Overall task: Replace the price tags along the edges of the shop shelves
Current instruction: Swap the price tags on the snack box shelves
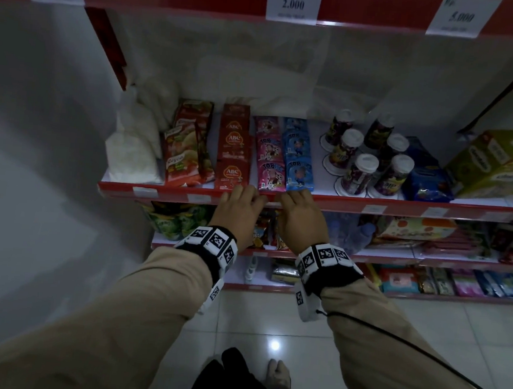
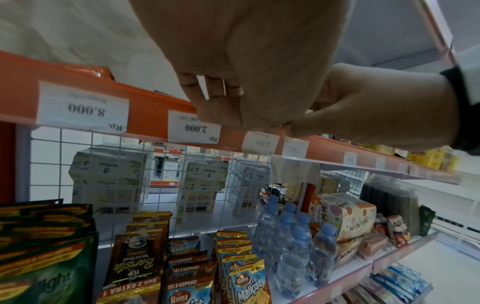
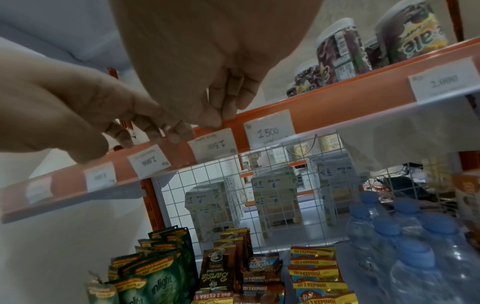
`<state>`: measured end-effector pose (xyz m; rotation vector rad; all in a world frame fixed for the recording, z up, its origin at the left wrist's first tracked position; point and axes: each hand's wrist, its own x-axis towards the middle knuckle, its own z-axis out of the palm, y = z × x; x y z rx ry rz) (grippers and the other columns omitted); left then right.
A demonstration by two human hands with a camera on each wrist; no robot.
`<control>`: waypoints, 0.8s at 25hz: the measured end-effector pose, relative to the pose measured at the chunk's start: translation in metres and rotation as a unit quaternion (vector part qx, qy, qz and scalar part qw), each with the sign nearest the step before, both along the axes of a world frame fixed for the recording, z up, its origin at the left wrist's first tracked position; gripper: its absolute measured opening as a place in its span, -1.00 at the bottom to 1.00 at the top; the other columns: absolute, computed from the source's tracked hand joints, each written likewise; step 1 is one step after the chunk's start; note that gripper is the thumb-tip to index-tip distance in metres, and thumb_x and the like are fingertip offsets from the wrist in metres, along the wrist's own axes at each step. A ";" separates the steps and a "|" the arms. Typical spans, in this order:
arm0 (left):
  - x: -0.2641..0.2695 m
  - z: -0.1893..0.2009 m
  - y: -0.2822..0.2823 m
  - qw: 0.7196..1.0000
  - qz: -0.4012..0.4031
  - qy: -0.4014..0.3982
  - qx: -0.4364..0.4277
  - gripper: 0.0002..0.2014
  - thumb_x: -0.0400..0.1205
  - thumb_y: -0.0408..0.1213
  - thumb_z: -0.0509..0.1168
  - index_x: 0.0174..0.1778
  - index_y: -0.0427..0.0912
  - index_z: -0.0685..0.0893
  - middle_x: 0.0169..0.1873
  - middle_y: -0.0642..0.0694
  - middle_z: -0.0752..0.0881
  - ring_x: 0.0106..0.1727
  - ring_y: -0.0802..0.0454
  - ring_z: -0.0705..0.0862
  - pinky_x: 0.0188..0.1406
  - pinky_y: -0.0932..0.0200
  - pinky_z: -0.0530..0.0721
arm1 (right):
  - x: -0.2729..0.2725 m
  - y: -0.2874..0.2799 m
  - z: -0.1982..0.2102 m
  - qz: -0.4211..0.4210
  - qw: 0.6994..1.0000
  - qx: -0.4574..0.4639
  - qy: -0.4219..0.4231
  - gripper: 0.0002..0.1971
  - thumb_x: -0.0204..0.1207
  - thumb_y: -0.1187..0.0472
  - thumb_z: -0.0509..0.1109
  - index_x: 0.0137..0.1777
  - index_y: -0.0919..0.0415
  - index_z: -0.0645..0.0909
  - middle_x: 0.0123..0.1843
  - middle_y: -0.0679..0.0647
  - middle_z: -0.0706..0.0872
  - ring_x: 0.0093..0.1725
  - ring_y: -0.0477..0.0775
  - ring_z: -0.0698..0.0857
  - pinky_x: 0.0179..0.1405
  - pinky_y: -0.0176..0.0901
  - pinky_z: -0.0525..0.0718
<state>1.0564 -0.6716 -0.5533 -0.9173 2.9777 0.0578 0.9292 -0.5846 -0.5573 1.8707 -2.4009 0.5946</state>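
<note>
With both hands up at the red shelf edge (image 1: pixel 341 201), work is on the strip just below the pink sachets (image 1: pixel 270 164) and blue sachets (image 1: pixel 299 164). Left hand (image 1: pixel 241 211): fingers curled over the top lip of the strip, thumb underneath, fingertips (image 3: pixel 171 133) resting on the plastic beside the tags; I can't tell whether it actually pinches a tag or only the strip cover. Right hand (image 1: pixel 301 220): fingers (image 3: pixel 215 119) bunched and pressed on the top lip, right above the handwritten 1.500 tag (image 3: pixel 211 145), which sits in the strip upside down relative to its neighbour, the second 1.500 tag (image 3: pixel 269 131). Risks, as I judge them: the tags are loose paper behind a clear cover, so pulling the cover open too far could let neighbouring tags slide or drop; the hands are touching each other, so one can knock the slip the other is working; sachets sit right at the shelf front and could be nudged off. Counts: wrist views show two 1.500 tags, one 2.000 tag (image 2: pixel 194 128) and one 8.000 tag (image 2: pixel 83 107) to the left; six white-capped jars (image 1: pixel 366 163) on the shelf; three big price cards (image 1: pixel 294 2) on the shelf above.
</note>
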 end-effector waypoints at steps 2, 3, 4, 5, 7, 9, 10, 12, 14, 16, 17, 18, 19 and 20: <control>0.001 0.000 0.000 1.000 -0.007 0.001 -0.002 -0.32 0.40 -0.33 0.38 0.47 -0.04 0.35 0.33 -0.10 0.38 0.31 -0.15 0.33 0.16 -0.02 0.35 | 0.003 -0.003 -0.001 -0.010 1.000 0.022 0.015 -0.69 0.19 0.40 0.51 -0.03 0.37 0.65 -0.08 0.31 0.71 0.01 0.35 0.60 -0.13 0.10 0.67; 0.002 0.000 -0.001 1.000 -0.010 0.001 0.000 -0.32 0.40 -0.33 0.38 0.46 -0.04 0.35 0.33 -0.10 0.38 0.31 -0.15 0.33 0.16 -0.02 0.34 | 0.005 -0.005 -0.001 -0.012 0.999 0.031 0.033 -0.69 0.15 0.38 0.54 -0.07 0.36 0.66 -0.11 0.30 0.70 -0.03 0.35 0.61 -0.16 0.09 0.67; 0.002 0.000 -0.001 1.000 -0.011 0.001 0.003 -0.32 0.39 -0.32 0.39 0.45 -0.04 0.36 0.33 -0.10 0.37 0.31 -0.15 0.33 0.16 -0.02 0.34 | 0.006 -0.007 -0.001 -0.014 0.998 0.033 0.049 -0.71 0.14 0.37 0.55 -0.10 0.36 0.67 -0.13 0.31 0.69 -0.06 0.36 0.61 -0.17 0.09 0.66; 0.002 -0.001 -0.001 1.000 -0.011 0.002 0.008 -0.32 0.38 -0.32 0.40 0.45 -0.04 0.36 0.33 -0.10 0.37 0.32 -0.15 0.33 0.16 -0.02 0.34 | 0.007 -0.009 -0.001 -0.018 0.998 0.033 0.054 -0.73 0.18 0.36 0.54 -0.10 0.37 0.68 -0.12 0.32 0.68 -0.04 0.37 0.61 -0.14 0.11 0.66; 0.003 -0.001 -0.002 1.000 -0.008 0.008 0.018 -0.32 0.38 -0.33 0.39 0.45 -0.04 0.36 0.32 -0.10 0.38 0.32 -0.15 0.33 0.16 -0.02 0.34 | 0.006 -0.014 -0.002 -0.034 0.997 0.053 0.038 -0.76 0.36 0.32 0.44 0.03 0.37 0.67 0.02 0.33 0.65 0.09 0.36 0.54 0.00 0.16 0.60; 0.002 0.000 -0.003 1.000 0.000 0.020 0.022 -0.31 0.38 -0.34 0.37 0.47 -0.06 0.34 0.31 -0.10 0.41 0.32 -0.14 0.34 0.17 -0.02 0.34 | 0.003 -0.016 -0.002 -0.049 0.996 0.074 0.014 -0.75 0.47 0.29 0.36 0.12 0.35 0.64 0.14 0.32 0.61 0.20 0.34 0.48 0.07 0.15 0.55; 0.002 0.000 -0.004 0.999 0.004 0.029 0.025 -0.31 0.39 -0.35 0.35 0.48 -0.07 0.33 0.30 -0.10 0.43 0.32 -0.13 0.35 0.17 -0.01 0.35 | 0.001 -0.017 -0.001 -0.057 0.996 0.062 -0.004 -0.77 0.48 0.30 0.35 0.11 0.34 0.64 0.17 0.31 0.59 0.22 0.33 0.47 0.06 0.12 0.55; 0.002 0.001 -0.005 0.998 0.016 0.053 0.040 -0.34 0.43 -0.34 0.32 0.49 -0.08 0.33 0.30 -0.09 0.46 0.33 -0.12 0.37 0.20 -0.01 0.35 | -0.002 -0.017 0.002 -0.071 0.996 0.003 -0.057 -0.86 0.48 0.35 0.38 0.01 0.31 0.68 0.13 0.28 0.62 0.18 0.31 0.50 0.04 0.03 0.51; 0.002 0.001 -0.008 0.994 0.027 0.087 0.065 -0.42 0.51 -0.30 0.28 0.48 -0.07 0.35 0.29 -0.09 0.49 0.33 -0.11 0.39 0.24 -0.03 0.36 | -0.006 -0.018 0.005 -0.093 0.980 -0.072 -0.161 -0.91 0.47 0.38 0.40 -0.06 0.27 0.69 -0.01 0.20 0.70 0.08 0.23 0.59 0.04 -0.07 0.52; 0.001 0.001 -0.012 0.988 0.033 0.123 0.088 -0.53 0.60 -0.23 0.22 0.46 -0.05 0.38 0.27 -0.07 0.53 0.32 -0.10 0.42 0.26 -0.06 0.38 | -0.008 -0.020 0.007 -0.132 0.935 -0.120 -0.305 -0.91 0.49 0.39 0.42 -0.03 0.28 0.68 -0.14 0.12 0.73 -0.06 0.10 0.68 -0.02 -0.10 0.65; 0.000 0.002 -0.013 0.985 0.036 0.138 0.101 -0.58 0.64 -0.19 0.19 0.44 -0.05 0.40 0.26 -0.07 0.56 0.32 -0.10 0.43 0.27 -0.07 0.40 | -0.007 -0.021 0.009 -0.146 0.908 -0.130 -0.369 -0.87 0.49 0.42 0.42 0.02 0.31 0.65 -0.16 0.11 0.71 -0.11 0.06 0.68 -0.04 -0.11 0.68; -0.002 0.002 -0.015 0.981 0.041 0.149 0.115 -0.61 0.67 -0.15 0.16 0.43 -0.06 0.43 0.25 -0.07 0.58 0.32 -0.11 0.44 0.28 -0.08 0.41 | -0.006 -0.023 0.009 -0.153 0.879 -0.137 -0.431 -0.82 0.48 0.46 0.42 0.07 0.36 0.61 -0.17 0.12 0.68 -0.14 0.05 0.67 -0.06 -0.13 0.69; -0.003 0.002 -0.017 0.978 0.048 0.158 0.129 -0.63 0.69 -0.11 0.14 0.42 -0.07 0.45 0.24 -0.07 0.60 0.32 -0.12 0.45 0.28 -0.09 0.41 | -0.004 -0.024 0.009 -0.154 0.849 -0.145 -0.484 -0.77 0.46 0.50 0.42 0.11 0.39 0.58 -0.18 0.12 0.67 -0.17 0.03 0.67 -0.10 -0.18 0.69; -0.004 0.002 -0.018 0.975 0.056 0.165 0.141 -0.63 0.71 -0.07 0.12 0.41 -0.09 0.47 0.23 -0.08 0.62 0.32 -0.12 0.46 0.28 -0.09 0.42 | -0.001 -0.025 0.010 -0.153 0.828 -0.152 -0.518 -0.75 0.45 0.54 0.41 0.12 0.40 0.56 -0.19 0.12 0.67 -0.19 0.01 0.68 -0.14 -0.24 0.69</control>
